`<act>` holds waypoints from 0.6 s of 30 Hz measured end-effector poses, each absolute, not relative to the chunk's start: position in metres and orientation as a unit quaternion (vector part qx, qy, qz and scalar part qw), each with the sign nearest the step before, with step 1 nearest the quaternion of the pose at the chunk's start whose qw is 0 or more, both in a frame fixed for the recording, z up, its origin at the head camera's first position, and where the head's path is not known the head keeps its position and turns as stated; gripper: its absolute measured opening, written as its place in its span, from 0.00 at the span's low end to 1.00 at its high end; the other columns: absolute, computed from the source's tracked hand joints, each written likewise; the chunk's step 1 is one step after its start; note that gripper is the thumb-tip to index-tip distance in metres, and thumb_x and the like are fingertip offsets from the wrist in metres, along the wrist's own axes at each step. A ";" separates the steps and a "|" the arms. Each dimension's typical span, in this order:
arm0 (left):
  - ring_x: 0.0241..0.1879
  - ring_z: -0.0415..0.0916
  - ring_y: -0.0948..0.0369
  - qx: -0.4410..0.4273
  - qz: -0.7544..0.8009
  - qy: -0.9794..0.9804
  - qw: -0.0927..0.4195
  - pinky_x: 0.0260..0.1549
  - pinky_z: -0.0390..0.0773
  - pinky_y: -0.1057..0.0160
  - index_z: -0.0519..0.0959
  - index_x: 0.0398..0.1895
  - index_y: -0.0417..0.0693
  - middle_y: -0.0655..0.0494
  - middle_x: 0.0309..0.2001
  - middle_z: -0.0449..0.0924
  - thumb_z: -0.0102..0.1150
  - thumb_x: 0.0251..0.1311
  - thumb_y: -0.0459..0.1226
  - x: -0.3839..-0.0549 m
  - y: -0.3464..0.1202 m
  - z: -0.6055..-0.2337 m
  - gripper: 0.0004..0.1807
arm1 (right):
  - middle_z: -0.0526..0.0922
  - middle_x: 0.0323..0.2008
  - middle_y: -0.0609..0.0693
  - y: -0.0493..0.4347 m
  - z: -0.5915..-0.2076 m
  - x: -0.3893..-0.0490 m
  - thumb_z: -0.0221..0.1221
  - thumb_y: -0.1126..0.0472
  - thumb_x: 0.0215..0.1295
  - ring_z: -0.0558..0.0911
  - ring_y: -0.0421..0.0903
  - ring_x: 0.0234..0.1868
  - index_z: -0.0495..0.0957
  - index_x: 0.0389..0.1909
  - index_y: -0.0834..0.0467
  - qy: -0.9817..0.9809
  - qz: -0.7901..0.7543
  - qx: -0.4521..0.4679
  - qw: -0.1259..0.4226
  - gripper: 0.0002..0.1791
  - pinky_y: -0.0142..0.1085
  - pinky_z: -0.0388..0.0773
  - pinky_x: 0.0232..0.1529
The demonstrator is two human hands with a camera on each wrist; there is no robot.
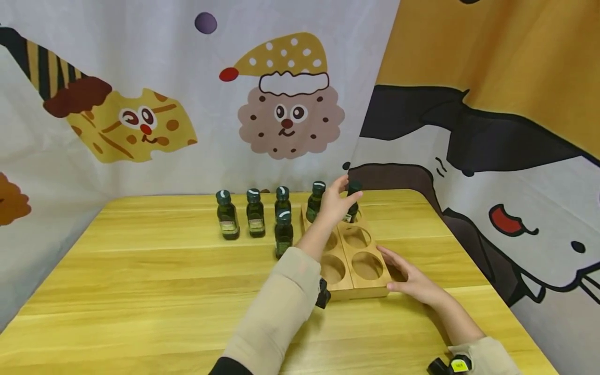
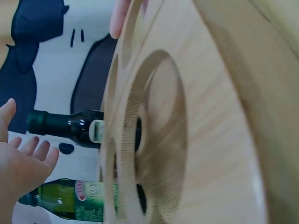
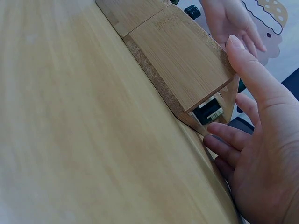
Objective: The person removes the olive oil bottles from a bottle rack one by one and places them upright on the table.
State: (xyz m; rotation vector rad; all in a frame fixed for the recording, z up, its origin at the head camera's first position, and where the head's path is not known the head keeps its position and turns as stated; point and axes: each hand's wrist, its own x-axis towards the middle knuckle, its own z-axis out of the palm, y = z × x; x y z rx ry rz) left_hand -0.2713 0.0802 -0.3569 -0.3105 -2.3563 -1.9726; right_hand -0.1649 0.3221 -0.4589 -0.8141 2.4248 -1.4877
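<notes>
My left hand (image 1: 334,205) is raised over the far end of a wooden bottle rack (image 1: 348,278) with round holes. Two dark green glass bottles stand upright in its far holes: the left bottle (image 1: 313,205) and the right bottle (image 1: 352,212), on either side of the hand. In the left wrist view, the fingers (image 2: 35,154) are spread loosely, apart from the right bottle (image 2: 70,127), and hold nothing. At the rack's near right corner is my right hand (image 1: 417,284). Its thumb (image 3: 247,65) touches the top corner, while the other fingers lie relaxed along the side.
Left of the rack stand several similar dark green capped bottles (image 1: 255,213), one of them (image 1: 284,234) closer to me. All this is on a wooden table (image 1: 154,291). Behind the table hangs a cartoon-printed curtain (image 1: 178,67).
</notes>
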 end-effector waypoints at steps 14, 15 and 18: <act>0.66 0.61 0.55 -0.103 -0.640 -0.761 -0.009 0.58 0.68 0.56 0.61 0.72 0.54 0.52 0.67 0.64 0.53 0.70 0.40 -0.284 0.087 -0.363 0.29 | 0.60 0.69 0.61 0.322 -0.458 -0.165 0.62 0.69 0.61 0.64 0.41 0.65 0.50 0.75 0.51 0.811 -0.507 -0.276 0.092 0.45 0.28 0.62 0.59; 0.66 0.60 0.55 -0.105 -0.637 -0.764 -0.011 0.58 0.68 0.56 0.61 0.72 0.54 0.52 0.68 0.63 0.52 0.70 0.40 -0.284 0.088 -0.363 0.28 | 0.60 0.69 0.61 0.322 -0.458 -0.165 0.62 0.69 0.60 0.64 0.41 0.64 0.50 0.75 0.51 0.812 -0.506 -0.276 0.091 0.46 0.28 0.62 0.59; 0.67 0.59 0.55 -0.110 -0.623 -0.774 -0.015 0.59 0.68 0.54 0.62 0.72 0.56 0.52 0.69 0.61 0.51 0.70 0.40 -0.285 0.090 -0.361 0.27 | 0.60 0.69 0.60 0.322 -0.458 -0.166 0.62 0.69 0.61 0.64 0.40 0.64 0.50 0.75 0.51 0.815 -0.501 -0.276 0.091 0.46 0.28 0.62 0.59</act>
